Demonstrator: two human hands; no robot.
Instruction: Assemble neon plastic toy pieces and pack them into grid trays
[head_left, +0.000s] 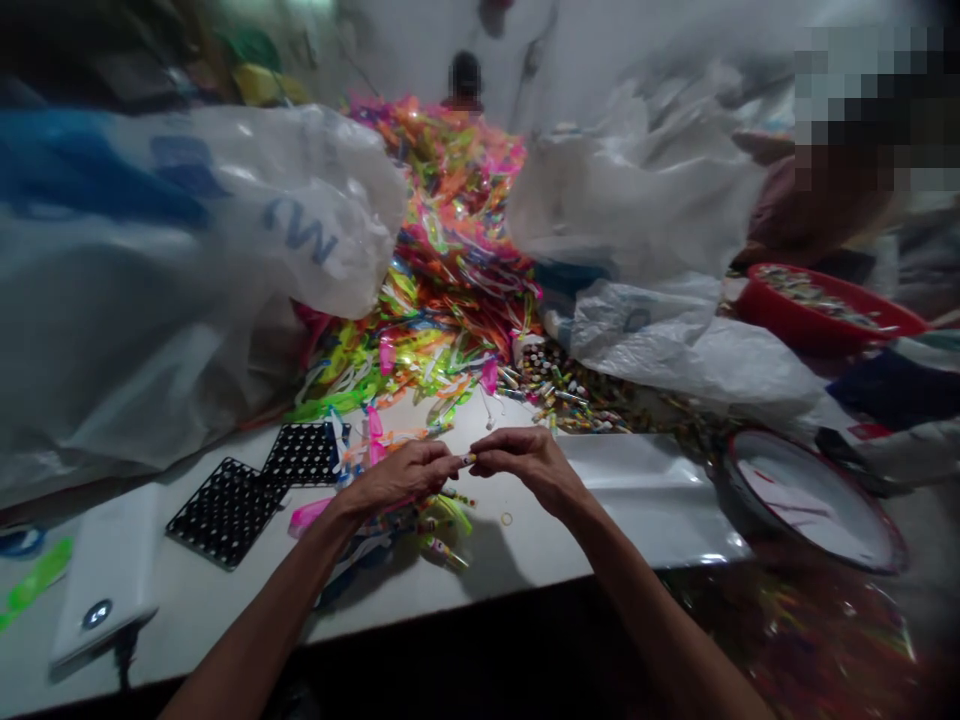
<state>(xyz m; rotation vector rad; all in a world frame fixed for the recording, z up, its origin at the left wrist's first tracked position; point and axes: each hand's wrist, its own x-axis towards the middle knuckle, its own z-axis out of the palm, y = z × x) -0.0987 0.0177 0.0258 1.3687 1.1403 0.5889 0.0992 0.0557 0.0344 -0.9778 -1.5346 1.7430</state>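
Note:
Both my hands meet over the white table (645, 500) and pinch one small tube-like piece (467, 459) between their fingertips. My left hand (401, 477) grips its left end, my right hand (525, 462) its right end; both are closed. Under my left hand lie a few finished colourful plastic pieces (439, 520). Behind them a large heap of neon plastic strips (442, 260) runs up the table, with several small tubes (570, 390) scattered to its right.
Two black perforated trays (255, 490) lie to the left, beside a white box with a cable (105, 580). Big plastic bags (172, 270) flank the heap. A red bowl (825, 310) and a white-lined basin (817, 500) sit at right. Another person sits at the far right.

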